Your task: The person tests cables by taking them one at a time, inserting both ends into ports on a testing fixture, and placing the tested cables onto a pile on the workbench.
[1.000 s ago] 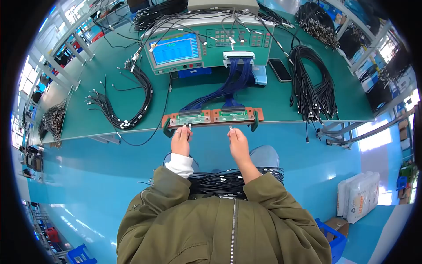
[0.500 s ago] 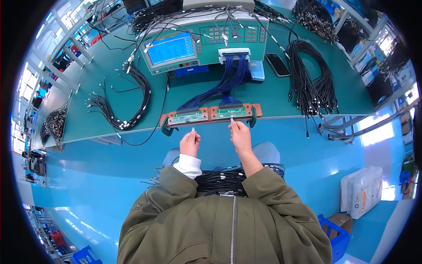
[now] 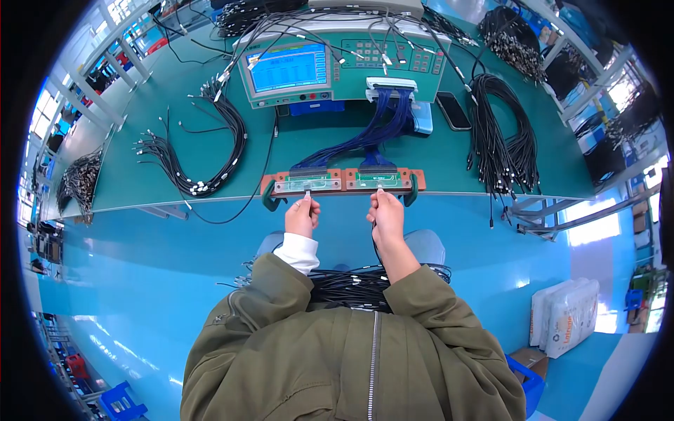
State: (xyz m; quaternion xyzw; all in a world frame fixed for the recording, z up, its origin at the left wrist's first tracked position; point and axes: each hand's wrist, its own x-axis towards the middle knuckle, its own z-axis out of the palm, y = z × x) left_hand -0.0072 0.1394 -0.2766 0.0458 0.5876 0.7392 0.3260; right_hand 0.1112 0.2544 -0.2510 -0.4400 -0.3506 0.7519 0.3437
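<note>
My left hand pinches a small cable connector at the front of the left green circuit board. My right hand pinches another white cable connector at the front of the right board; a black cable trails below this hand. Both connectors meet the board edges, but how deep they sit I cannot tell. The boards lie on an orange-brown fixture clamped at the table edge, with blue wire bundles running back from it. A heap of black cables lies across my lap.
A green tester with a lit screen stands at the back of the green table. Bundles of black cables lie to the left and right. A phone rests beside the tester. White sacks stand on the floor at right.
My left hand has moved up, bringing its connector from below the fixture to the left board. My right hand stays at the right board. The view has shifted slightly.
</note>
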